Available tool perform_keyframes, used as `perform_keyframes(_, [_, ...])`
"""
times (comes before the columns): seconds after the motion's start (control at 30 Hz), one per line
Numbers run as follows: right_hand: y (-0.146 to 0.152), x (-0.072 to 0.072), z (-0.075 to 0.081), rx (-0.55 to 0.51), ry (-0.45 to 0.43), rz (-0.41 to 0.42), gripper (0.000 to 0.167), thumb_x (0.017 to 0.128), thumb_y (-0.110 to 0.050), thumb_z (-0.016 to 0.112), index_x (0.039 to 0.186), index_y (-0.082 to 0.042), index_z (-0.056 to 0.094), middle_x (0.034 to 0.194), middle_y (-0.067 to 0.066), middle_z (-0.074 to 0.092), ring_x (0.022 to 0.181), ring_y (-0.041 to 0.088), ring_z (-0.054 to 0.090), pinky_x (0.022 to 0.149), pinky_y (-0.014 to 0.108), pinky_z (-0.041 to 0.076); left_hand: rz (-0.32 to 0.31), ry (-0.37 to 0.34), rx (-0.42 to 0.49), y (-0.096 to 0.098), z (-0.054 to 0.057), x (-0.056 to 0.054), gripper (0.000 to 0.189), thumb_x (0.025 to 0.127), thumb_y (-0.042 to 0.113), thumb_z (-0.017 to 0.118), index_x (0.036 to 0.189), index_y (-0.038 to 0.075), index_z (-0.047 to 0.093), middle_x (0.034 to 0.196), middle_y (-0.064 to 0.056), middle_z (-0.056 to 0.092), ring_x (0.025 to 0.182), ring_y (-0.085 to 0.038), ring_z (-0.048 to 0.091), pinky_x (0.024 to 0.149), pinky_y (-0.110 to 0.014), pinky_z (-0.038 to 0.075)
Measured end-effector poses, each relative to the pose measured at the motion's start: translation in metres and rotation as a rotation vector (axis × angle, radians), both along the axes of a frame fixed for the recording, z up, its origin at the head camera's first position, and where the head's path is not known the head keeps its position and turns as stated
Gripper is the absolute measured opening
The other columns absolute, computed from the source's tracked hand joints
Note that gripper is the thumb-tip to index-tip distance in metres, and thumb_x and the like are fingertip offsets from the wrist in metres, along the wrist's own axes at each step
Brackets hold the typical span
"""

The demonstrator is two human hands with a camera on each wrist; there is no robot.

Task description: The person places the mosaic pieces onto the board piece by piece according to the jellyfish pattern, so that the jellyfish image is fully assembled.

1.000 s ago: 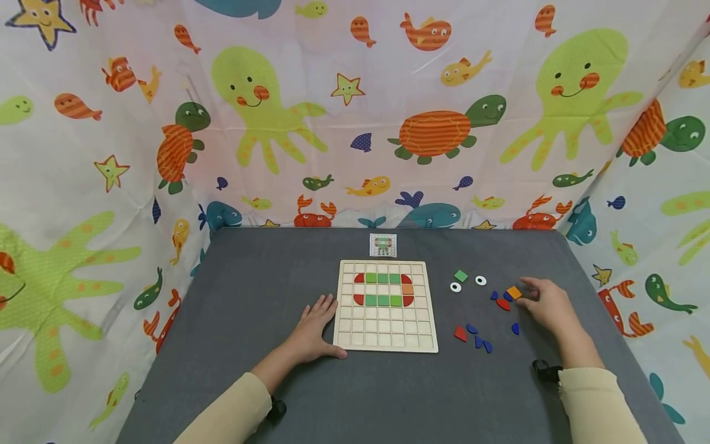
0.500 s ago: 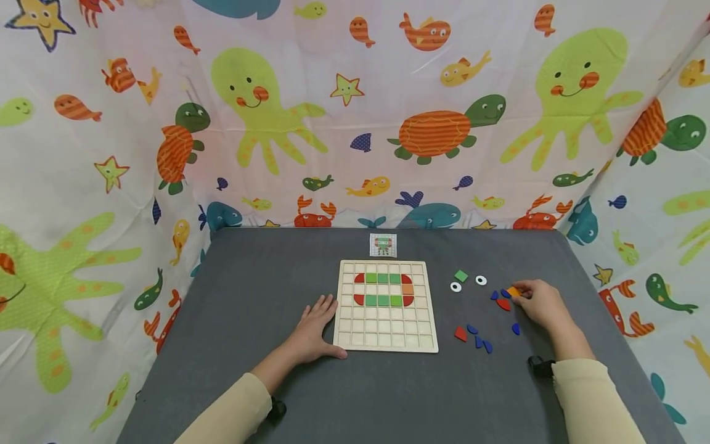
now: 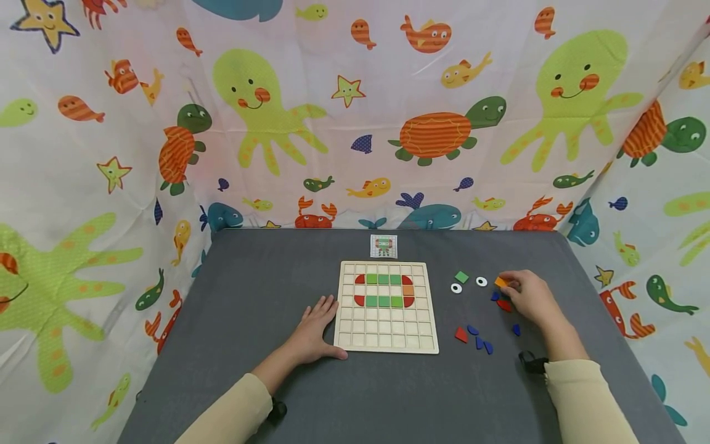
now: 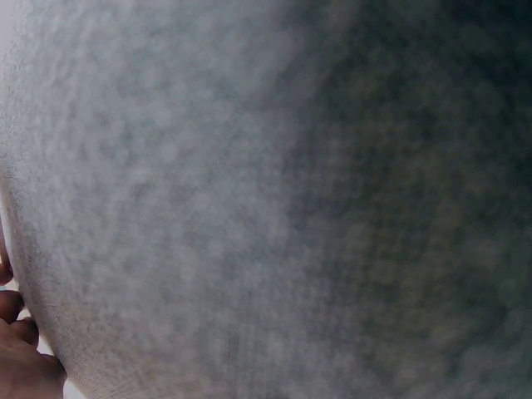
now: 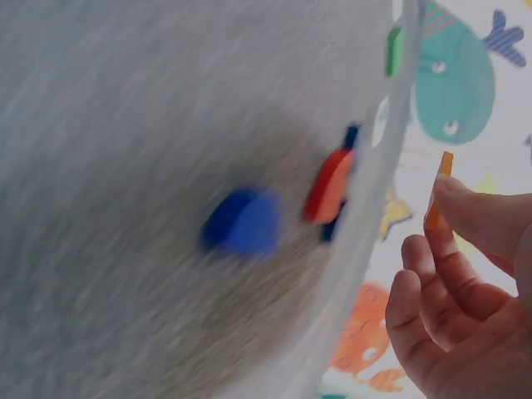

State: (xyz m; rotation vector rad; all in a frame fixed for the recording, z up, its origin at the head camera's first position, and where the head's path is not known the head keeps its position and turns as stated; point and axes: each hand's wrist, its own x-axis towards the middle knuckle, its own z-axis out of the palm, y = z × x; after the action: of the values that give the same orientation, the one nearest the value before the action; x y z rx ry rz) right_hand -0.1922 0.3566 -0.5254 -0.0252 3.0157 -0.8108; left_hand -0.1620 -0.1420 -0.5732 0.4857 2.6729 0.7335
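My right hand (image 3: 532, 300) pinches an orange square tile (image 3: 500, 282) between thumb and fingers. In the right wrist view the tile (image 5: 440, 189) appears edge-on, raised off the table. Beneath that hand lie a red curved piece (image 3: 505, 305) and a blue piece (image 3: 495, 296). My left hand (image 3: 313, 332) rests spread at the left edge of a wooden grid board (image 3: 388, 340), thumb by its near left corner. On the board, green tiles (image 3: 383, 279) form two rows with red corner pieces (image 3: 360, 301), and one orange tile (image 3: 407, 290) sits at the right.
A small picture card (image 3: 383, 246) lies behind the board. Right of the board are a green tile (image 3: 461, 277), white rings (image 3: 481, 282), a red piece (image 3: 461, 335) and several blue pieces (image 3: 479, 343). A sea-animal curtain (image 3: 344, 123) surrounds the grey table (image 3: 266, 271).
My right hand has closed on the orange tile and moved it left and slightly away, off the blue piece beside it. The left hand and the board have not moved.
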Motion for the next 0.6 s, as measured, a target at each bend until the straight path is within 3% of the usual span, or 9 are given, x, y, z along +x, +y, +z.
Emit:
perform_keyframes(0.4, [-0.054, -0.01, 0.015, -0.053, 0.082, 0.146, 0.032, 0.097, -0.007, 0.067, 0.127, 0.002, 0.067, 0.124, 0.025, 0.06, 0.106, 0.041, 0.061, 0.089, 0.059, 0.051, 0.0, -0.004, -0.001, 0.0, 0.001, 0.001, 0.125, 0.067, 0.055, 0.09, 0.162, 0.012, 0.021, 0.17, -0.006, 0.012, 0.158, -0.027, 0.005, 0.125, -0.057, 0.006])
perform_keyframes(0.6, [-0.086, -0.017, 0.016, -0.07, 0.109, 0.194, 0.031, 0.095, -0.005, 0.069, 0.125, 0.0, 0.068, 0.121, 0.021, 0.062, 0.103, 0.037, 0.062, 0.083, 0.052, 0.055, -0.004, -0.005, 0.003, 0.0, 0.003, 0.0, 0.126, 0.066, 0.053, 0.091, 0.162, 0.01, 0.022, 0.17, -0.008, 0.014, 0.158, -0.029, 0.006, 0.125, -0.059, 0.007])
